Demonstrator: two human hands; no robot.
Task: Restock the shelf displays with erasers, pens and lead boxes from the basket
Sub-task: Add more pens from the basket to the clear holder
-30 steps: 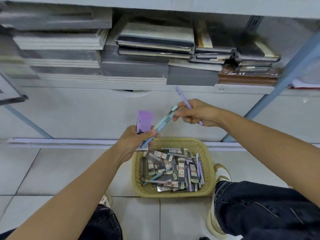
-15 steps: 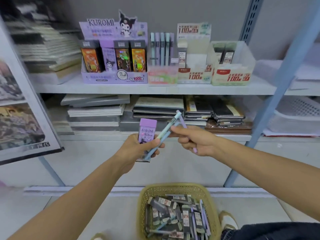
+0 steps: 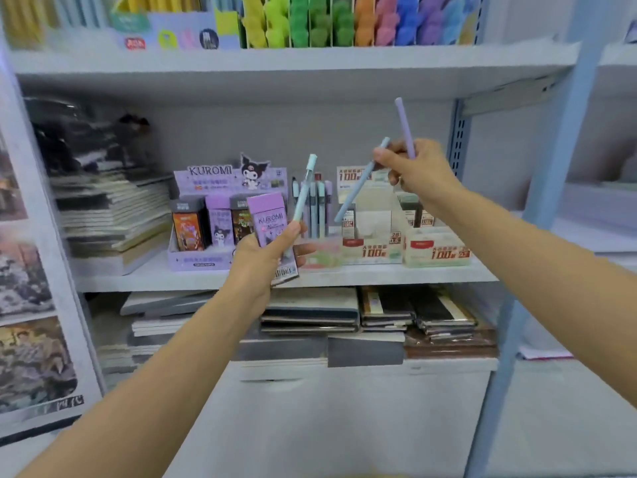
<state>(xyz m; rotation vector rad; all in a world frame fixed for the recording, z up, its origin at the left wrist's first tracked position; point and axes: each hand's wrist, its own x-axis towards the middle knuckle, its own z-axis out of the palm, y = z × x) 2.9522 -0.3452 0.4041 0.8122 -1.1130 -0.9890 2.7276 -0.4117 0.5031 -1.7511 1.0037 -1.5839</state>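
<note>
My left hand [image 3: 265, 257] grips a purple Kuromi eraser box [image 3: 270, 222] and a mint-green pen [image 3: 303, 191] that stands upright. My right hand [image 3: 417, 170] is raised higher and holds two pens: a light blue pen [image 3: 360, 182] slanting down to the left and a purple pen [image 3: 404, 127] pointing up. Both hands hover in front of the middle shelf [image 3: 379, 274]. On it stand the purple Kuromi display box [image 3: 196, 257], a pen holder [image 3: 317, 208] with several upright pens, and lead box trays [image 3: 436, 251] with red labels. The basket is out of view.
Stacks of notebooks [image 3: 110, 215] fill the shelf's left side and the shelf below [image 3: 379, 315]. Coloured items [image 3: 331, 22] line the top shelf. A blue upright post [image 3: 537, 215] stands at the right. A poster board [image 3: 31, 305] leans at the left.
My view has tilted up, so the basket has dropped out of sight. Both hands rose toward the middle shelf. My right hand pulled the light blue pen away from my left hand.
</note>
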